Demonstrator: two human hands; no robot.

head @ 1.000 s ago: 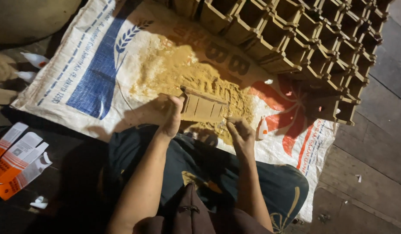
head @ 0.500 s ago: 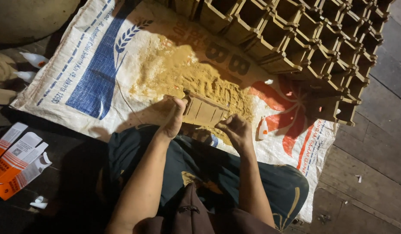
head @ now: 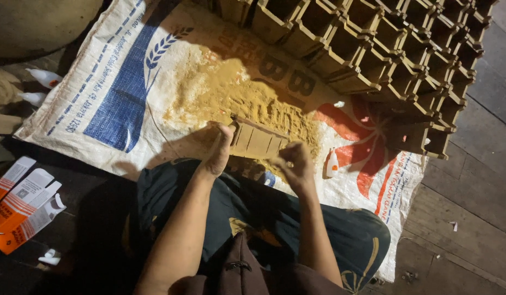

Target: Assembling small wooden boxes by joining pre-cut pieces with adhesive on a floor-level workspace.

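A small slatted wooden piece point(head: 258, 139) lies on a heap of yellow sawdust point(head: 236, 95), spread over a white woven sack point(head: 116, 93) on the floor. My left hand point(head: 219, 150) grips the piece's left end. My right hand point(head: 294, 164) is closed at its right end, fingers curled against the wood. Both forearms reach out over my dark-clothed legs.
A stack of open wooden boxes point(head: 384, 49) fills the upper right. A small white glue bottle point(head: 332, 163) stands just right of my right hand. Orange-and-white cartons point(head: 23, 205) lie at the left, more small white bottles point(head: 42, 79) at the upper left. Wooden floor planks point(head: 471, 191) show at the right.
The wooden piece has tilted slightly and shifted on the sawdust. My right hand has moved up from below it to its right end.
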